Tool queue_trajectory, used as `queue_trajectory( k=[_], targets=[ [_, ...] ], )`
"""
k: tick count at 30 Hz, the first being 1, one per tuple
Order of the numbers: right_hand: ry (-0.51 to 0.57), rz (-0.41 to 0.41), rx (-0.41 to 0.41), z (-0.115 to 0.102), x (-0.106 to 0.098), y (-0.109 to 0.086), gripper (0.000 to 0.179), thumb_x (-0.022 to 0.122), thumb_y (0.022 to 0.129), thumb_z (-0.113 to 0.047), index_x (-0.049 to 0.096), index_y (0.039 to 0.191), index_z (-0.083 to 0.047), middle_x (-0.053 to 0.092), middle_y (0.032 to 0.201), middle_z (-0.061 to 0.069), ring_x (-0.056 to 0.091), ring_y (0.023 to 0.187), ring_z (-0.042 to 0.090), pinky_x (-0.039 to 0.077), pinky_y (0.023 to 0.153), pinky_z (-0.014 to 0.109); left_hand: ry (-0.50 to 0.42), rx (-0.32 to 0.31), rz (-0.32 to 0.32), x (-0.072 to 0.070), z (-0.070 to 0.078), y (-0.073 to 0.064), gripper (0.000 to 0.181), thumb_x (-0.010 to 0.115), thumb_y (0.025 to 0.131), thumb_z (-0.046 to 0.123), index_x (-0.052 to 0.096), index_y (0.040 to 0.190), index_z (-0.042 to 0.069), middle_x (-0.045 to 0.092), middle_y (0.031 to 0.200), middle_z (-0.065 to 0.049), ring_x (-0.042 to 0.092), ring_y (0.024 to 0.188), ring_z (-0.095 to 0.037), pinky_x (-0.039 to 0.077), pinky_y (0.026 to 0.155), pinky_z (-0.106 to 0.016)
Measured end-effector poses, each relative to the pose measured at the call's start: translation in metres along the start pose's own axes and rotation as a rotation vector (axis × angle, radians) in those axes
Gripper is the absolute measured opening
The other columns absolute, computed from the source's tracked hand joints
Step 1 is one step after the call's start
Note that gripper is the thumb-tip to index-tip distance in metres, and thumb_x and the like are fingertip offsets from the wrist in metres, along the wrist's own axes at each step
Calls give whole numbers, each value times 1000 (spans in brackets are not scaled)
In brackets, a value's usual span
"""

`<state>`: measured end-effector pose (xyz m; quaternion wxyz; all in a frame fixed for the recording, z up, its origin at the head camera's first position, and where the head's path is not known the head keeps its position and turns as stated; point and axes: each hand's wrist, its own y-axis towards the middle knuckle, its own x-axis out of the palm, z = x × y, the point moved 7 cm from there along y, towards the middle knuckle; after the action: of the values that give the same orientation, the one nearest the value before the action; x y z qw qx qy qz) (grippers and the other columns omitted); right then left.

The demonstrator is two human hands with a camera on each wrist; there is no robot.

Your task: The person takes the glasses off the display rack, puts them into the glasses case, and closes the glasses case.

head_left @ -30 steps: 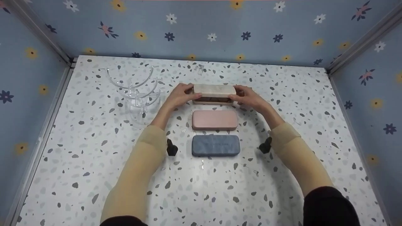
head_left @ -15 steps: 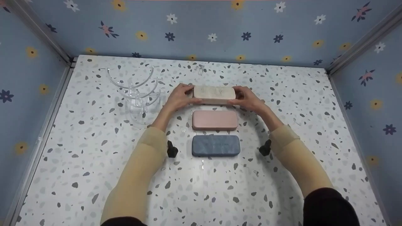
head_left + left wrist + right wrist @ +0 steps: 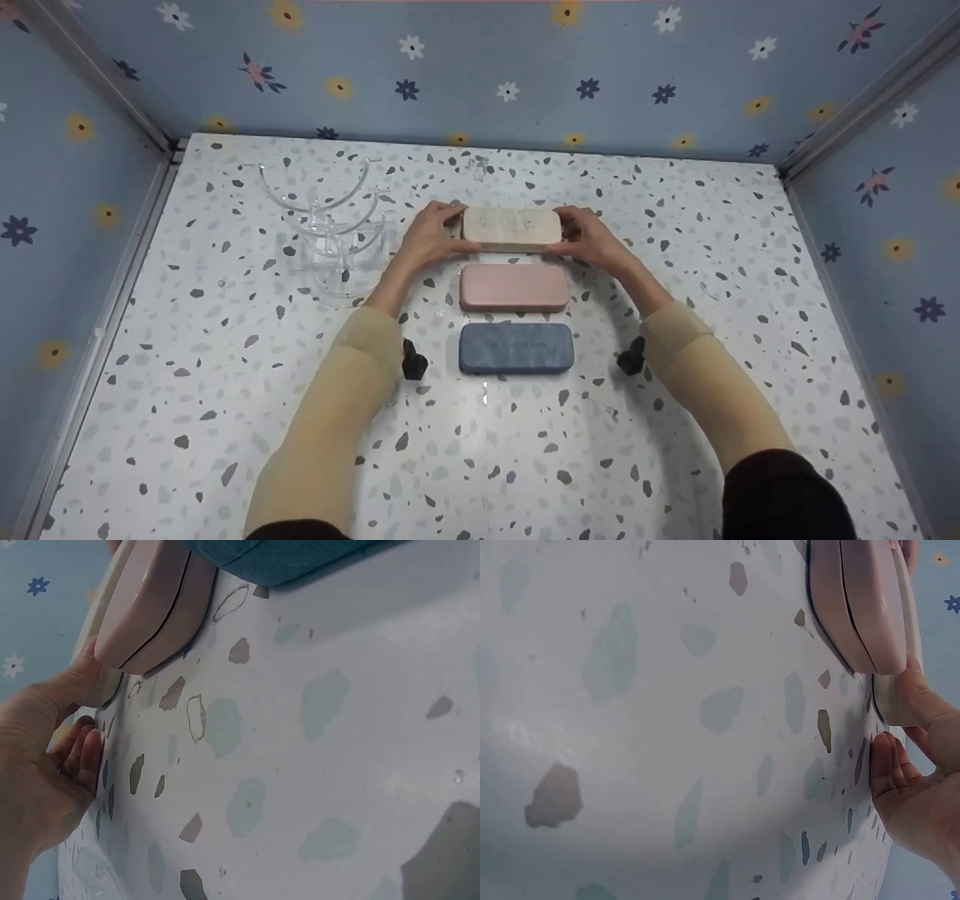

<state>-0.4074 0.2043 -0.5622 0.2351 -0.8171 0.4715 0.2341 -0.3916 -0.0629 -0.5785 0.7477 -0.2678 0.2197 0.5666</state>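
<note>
A cream glasses case (image 3: 513, 228), its lid down, lies at the back of a row of three cases on the speckled table. My left hand (image 3: 433, 238) holds its left end, thumb along the front edge. At the right end my right hand (image 3: 597, 238) grips it in the same way. Just in front lies a closed pink glasses case (image 3: 514, 287), touched by neither hand. Nearest to me is a blue-grey glasses case (image 3: 516, 348). Both wrist views show the thumbs on the cream case, partly hidden behind the pink case (image 3: 154, 611).
To the left of my left hand stands a clear plastic rack (image 3: 330, 225) with curved arms. A blue flowered wall (image 3: 480, 60) rises behind the table (image 3: 480, 465), with further panels at both sides.
The cream case's lid was partly raised one second ago, showing a dark gap at the front. Both hands have lowered it, and the gap is gone. The other cases stay put.
</note>
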Motion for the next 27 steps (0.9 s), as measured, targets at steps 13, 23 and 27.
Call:
queue_trajectory(
  k=[13,23,27],
  targets=[
    [10,13,-19,4,1,-4,66,80,91,-19,51,148,-4,64,129,20,59,104,28,45,88,32,2,-2,-26,10,0,3,90,85,84,43,42,158,14,44,154,-15,44,143,-32,33,125,-43],
    [48,-9,114,18,1,-10,80,73,97,-33,31,161,-11,45,152,22,49,139,38,46,112,53,4,44,-137,10,0,-11,96,67,95,55,18,166,13,21,171,-18,16,161,-36,17,132,-50],
    [-25,-13,98,16,-1,-10,77,69,99,-37,31,161,-13,38,158,23,47,142,42,47,112,57,91,113,-145,5,6,-20,92,65,97,53,18,166,13,22,170,-17,20,159,-35,21,131,-50]
  ],
)
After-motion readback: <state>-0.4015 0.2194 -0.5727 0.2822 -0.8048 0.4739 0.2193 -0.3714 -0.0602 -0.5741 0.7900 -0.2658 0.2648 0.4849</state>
